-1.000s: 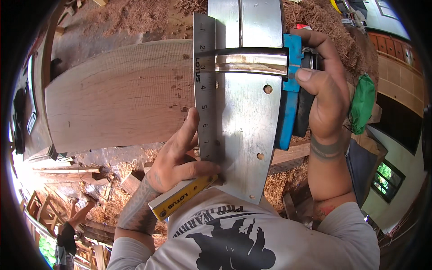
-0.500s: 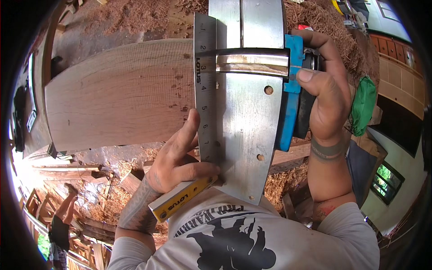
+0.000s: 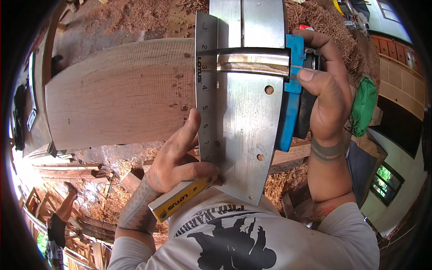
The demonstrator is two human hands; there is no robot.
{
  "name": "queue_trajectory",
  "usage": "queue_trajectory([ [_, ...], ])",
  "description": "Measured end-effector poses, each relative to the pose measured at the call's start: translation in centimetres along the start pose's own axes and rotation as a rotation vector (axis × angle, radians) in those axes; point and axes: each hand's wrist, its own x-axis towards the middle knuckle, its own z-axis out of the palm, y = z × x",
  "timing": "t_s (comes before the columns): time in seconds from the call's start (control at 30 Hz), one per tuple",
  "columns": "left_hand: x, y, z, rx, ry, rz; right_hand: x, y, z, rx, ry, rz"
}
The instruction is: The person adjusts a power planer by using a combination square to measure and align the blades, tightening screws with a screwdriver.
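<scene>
A wide electric planer lies with its silver metal sole facing me, a slot with the cutter drum crossing it and a blue-and-black housing on its right side. My right hand is closed around that housing, thumb resting on the blue part. In my left hand is a try square; its fingers are closed near the yellow-and-silver stock, with the index finger stretched along the blade's left edge. The steel blade lies along the left side of the sole, overlapping the left end of the cutter slot.
A thick, curved-edge wooden board sits left of the planer. Wood shavings pile up at the far right, and more lie among timber below. A green bag is right of my right hand. Another person is at the lower left.
The try square's blade has shifted very slightly to the right on the sole. Both hands keep their hold. The person at the lower left has moved a little.
</scene>
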Motion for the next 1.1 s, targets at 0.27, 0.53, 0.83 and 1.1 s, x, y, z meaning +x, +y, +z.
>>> queue_trajectory([
  [0.27,0.83,0.28,0.08,0.089,0.053,0.134,0.07,-0.13,0.34,0.195,0.036,0.104],
  [0.53,0.30,0.05,-0.18,0.121,0.027,0.111,-0.08,-0.23,0.12,-0.033,0.020,0.091],
  [0.83,0.71,0.51,-0.43,0.141,0.021,0.118,0.01,-0.50,0.03,-0.022,-0.008,0.056],
  [1.1,0.15,-0.09,0.23,0.046,0.046,0.078,0.12,0.02,-0.12,-0.097,-0.023,-0.027],
])
